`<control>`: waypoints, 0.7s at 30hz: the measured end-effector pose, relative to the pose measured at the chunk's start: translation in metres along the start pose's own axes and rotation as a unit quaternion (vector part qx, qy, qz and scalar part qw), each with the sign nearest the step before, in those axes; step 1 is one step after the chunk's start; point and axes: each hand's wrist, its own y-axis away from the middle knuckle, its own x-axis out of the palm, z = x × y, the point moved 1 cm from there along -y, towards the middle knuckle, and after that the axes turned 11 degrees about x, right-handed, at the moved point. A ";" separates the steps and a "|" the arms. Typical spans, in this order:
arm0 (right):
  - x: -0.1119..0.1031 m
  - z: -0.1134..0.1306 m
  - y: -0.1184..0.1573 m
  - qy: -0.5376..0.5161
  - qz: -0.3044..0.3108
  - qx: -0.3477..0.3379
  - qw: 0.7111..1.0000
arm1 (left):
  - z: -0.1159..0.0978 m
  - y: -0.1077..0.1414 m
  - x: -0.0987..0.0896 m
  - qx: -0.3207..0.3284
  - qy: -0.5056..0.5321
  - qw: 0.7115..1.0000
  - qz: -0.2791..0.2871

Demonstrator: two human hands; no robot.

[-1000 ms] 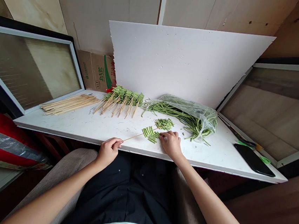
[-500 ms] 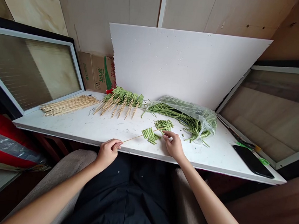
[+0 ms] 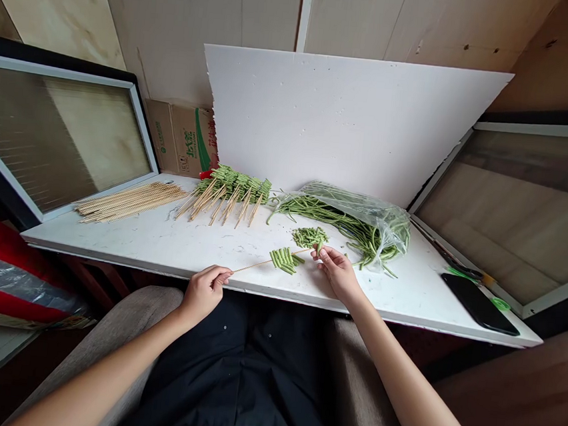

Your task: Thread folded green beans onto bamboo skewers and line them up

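Left hand [image 3: 205, 289]: grip on blunt end of thin skewer [image 3: 251, 266], row of cut bean pieces [image 3: 279, 259] along it. Right hand [image 3: 337, 273]: grip on green bean piece [image 3: 319, 247], near skewer's far tip. Loose pile [image 3: 308, 234] just behind. White tabletop [image 3: 160, 248] also carries bagged long beans [image 3: 363, 224], loaded skewers [image 3: 233, 187], bare sticks [image 3: 129, 203], black phone [image 3: 479, 304].

Blk phone [image 3: 479, 303] at R; cardbd box [image 3: 181, 137] back L, beside wht board [image 3: 352, 126]; red pkg [image 3: 10, 272] low L.
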 end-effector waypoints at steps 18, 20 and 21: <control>0.004 0.004 0.005 0.019 0.007 -0.009 1.000 | 0.001 0.001 0.000 0.011 -0.003 1.000 0.007; 0.004 0.005 0.005 0.019 0.005 -0.010 1.000 | 0.000 0.001 0.000 0.012 -0.002 1.000 0.006; 0.004 0.006 0.006 0.018 0.004 -0.011 1.000 | 0.000 0.001 0.000 0.012 -0.002 1.000 0.005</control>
